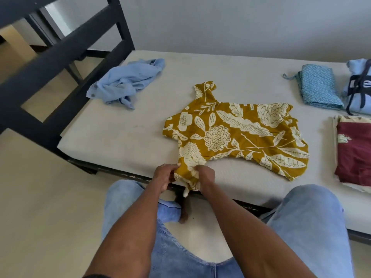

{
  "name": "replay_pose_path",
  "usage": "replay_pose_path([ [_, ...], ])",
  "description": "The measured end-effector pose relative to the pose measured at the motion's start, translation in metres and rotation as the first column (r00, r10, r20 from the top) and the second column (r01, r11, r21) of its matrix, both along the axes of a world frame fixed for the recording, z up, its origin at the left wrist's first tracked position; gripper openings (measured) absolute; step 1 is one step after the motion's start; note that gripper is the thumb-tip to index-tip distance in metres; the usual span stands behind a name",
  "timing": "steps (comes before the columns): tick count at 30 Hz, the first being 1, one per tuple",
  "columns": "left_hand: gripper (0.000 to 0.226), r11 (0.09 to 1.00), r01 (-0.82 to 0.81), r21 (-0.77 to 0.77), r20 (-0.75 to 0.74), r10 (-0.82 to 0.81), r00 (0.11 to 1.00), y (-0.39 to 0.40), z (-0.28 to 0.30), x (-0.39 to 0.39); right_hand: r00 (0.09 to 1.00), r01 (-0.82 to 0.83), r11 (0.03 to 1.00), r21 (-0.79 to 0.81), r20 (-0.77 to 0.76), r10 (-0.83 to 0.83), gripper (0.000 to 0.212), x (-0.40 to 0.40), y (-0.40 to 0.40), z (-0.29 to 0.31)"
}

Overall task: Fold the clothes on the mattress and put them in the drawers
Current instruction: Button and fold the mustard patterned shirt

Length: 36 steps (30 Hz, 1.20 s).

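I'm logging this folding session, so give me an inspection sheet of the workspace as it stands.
Surface: bare grey mattress on a dark bed frame.
Job's things: mustard floral top spread flat, unfolded; crumpled light blue shirt at the far left.
Clutter: folded teal zigzag cloth, blue printed garment and maroon folded cloth at the right.
Grippers: left hand and right hand both pinch the top's near sleeve.
Cables: nothing seen.
Surroundings: white wall, pale floor; drawers not in view.
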<state>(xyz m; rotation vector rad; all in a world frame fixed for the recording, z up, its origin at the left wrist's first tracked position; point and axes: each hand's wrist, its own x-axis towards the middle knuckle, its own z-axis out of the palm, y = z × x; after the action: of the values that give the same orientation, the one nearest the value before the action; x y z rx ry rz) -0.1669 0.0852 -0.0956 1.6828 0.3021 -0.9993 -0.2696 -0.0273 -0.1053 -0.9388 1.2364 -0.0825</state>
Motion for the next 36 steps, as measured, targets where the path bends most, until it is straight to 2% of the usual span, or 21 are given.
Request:
replay_pose_path([
  [2, 0.016, 0.998, 0.047, 0.036, -0.006, -0.047, 0.999, 0.001, -0.003, 0.004, 0.987, 0.138, 0.982, 0.132, 0.066, -0.148, 0.019, -0.003, 0.003, 0.003],
  [4, 0.014, 0.989, 0.098, 0.109, 0.051, -0.104, 0.993, -0.002, -0.004, 0.006, 0.977, 0.125, 0.97, 0.206, 0.144, -0.156, 0.025, -0.004, 0.004, 0.002],
  [6, 0.014, 0.976, 0.139, 0.167, 0.101, -0.157, 0.982, -0.006, -0.003, 0.006, 0.987, 0.02, 0.973, 0.229, 0.148, -0.055, 0.033, -0.009, 0.003, -0.002],
  [9, 0.022, 0.936, 0.214, 0.279, 0.113, -0.253, 0.961, -0.009, -0.01, 0.004, 0.961, -0.263, 0.951, 0.16, -0.045, 0.274, 0.067, -0.023, -0.003, -0.015],
  [10, 0.026, 0.909, 0.223, 0.351, 0.119, -0.279, 0.953, -0.009, -0.014, 0.002, 0.898, -0.406, 0.906, 0.117, -0.133, 0.42, 0.071, -0.028, -0.003, -0.015],
  [11, 0.028, 0.882, 0.213, 0.422, 0.142, -0.296, 0.945, -0.009, -0.017, 0.0, 0.789, -0.565, 0.821, 0.078, -0.239, 0.566, 0.068, -0.035, -0.002, -0.011],
  [12, 0.027, 0.857, 0.187, 0.481, 0.166, -0.299, 0.94, -0.01, -0.018, -0.005, 0.634, -0.717, 0.695, 0.058, -0.359, 0.685, 0.06, -0.044, -0.002, -0.005],
  [14, 0.027, 0.835, 0.102, 0.54, 0.248, -0.274, 0.929, -0.015, -0.02, -0.01, 0.325, -0.902, 0.425, 0.077, -0.526, 0.786, 0.034, -0.058, -0.007, 0.003],
  [15, 0.029, 0.832, 0.063, 0.551, 0.298, -0.267, 0.916, -0.02, -0.02, -0.013, 0.246, -0.939, 0.341, 0.055, -0.584, 0.773, 0.018, -0.063, -0.011, 0.005],
  [16, 0.031, 0.83, 0.042, 0.555, 0.352, -0.281, 0.893, -0.027, -0.017, -0.017, 0.27, -0.941, 0.339, -0.012, -0.631, 0.727, 0.009, -0.069, -0.017, 0.006],
  [18, 0.033, 0.814, 0.041, 0.579, 0.47, -0.375, 0.799, -0.045, -0.014, -0.026, 0.437, -0.877, 0.435, -0.206, -0.718, 0.542, 0.007, -0.079, -0.037, 0.011],
  [20, 0.031, 0.781, 0.11, 0.614, 0.564, -0.532, 0.631, -0.063, -0.013, -0.037, 0.582, -0.78, 0.487, -0.393, -0.742, 0.333, 0.019, -0.089, -0.064, 0.02],
  [21, 0.03, 0.754, 0.166, 0.635, 0.604, -0.619, 0.501, -0.071, -0.014, -0.041, 0.648, -0.715, 0.516, -0.472, -0.723, 0.237, 0.023, -0.094, -0.078, 0.022],
  [23, 0.03, 0.653, 0.293, 0.699, 0.639, -0.753, 0.154, -0.09, -0.017, -0.05, 0.792, -0.457, 0.648, -0.609, -0.61, -0.014, 0.027, -0.109, -0.11, 0.024],
  [24, 0.034, 0.596, 0.337, 0.729, 0.63, -0.777, 0.009, -0.103, -0.018, -0.056, 0.813, -0.285, 0.703, -0.652, -0.553, -0.184, 0.03, -0.121, -0.129, 0.022],
  [25, 0.04, 0.553, 0.354, 0.755, 0.609, -0.79, -0.064, -0.111, -0.019, -0.061, 0.786, -0.122, 0.739, -0.663, -0.519, -0.336, 0.037, -0.132, -0.145, 0.02],
  [27, 0.048, 0.502, 0.34, 0.795, 0.553, -0.83, -0.067, -0.128, -0.023, -0.07, 0.681, 0.162, 0.82, -0.549, -0.539, -0.496, 0.061, -0.158, -0.178, 0.012],
  [29, 0.046, 0.463, 0.321, 0.826, 0.497, -0.868, -0.028, -0.137, -0.031, -0.074, 0.663, 0.314, 0.853, -0.418, -0.546, -0.511, 0.068, -0.175, -0.198, 0.003],
  [31, 0.042, 0.459, 0.31, 0.833, 0.499, -0.865, -0.059, -0.136, -0.038, -0.075, 0.721, 0.168, 0.882, -0.44, -0.555, -0.414, 0.05, -0.179, -0.204, -0.003],
  [33, 0.043, 0.465, 0.304, 0.831, 0.514, -0.852, -0.101, -0.134, -0.043, -0.074, 0.748, -0.026, 0.853, -0.521, -0.576, -0.329, 0.031, -0.18, -0.205, -0.004],
  [36, 0.046, 0.445, 0.289, 0.847, 0.495, -0.859, -0.127, -0.131, -0.044, -0.071, 0.72, -0.052, 0.815, -0.577, -0.588, -0.37, 0.032, -0.198, -0.211, -0.003],
])
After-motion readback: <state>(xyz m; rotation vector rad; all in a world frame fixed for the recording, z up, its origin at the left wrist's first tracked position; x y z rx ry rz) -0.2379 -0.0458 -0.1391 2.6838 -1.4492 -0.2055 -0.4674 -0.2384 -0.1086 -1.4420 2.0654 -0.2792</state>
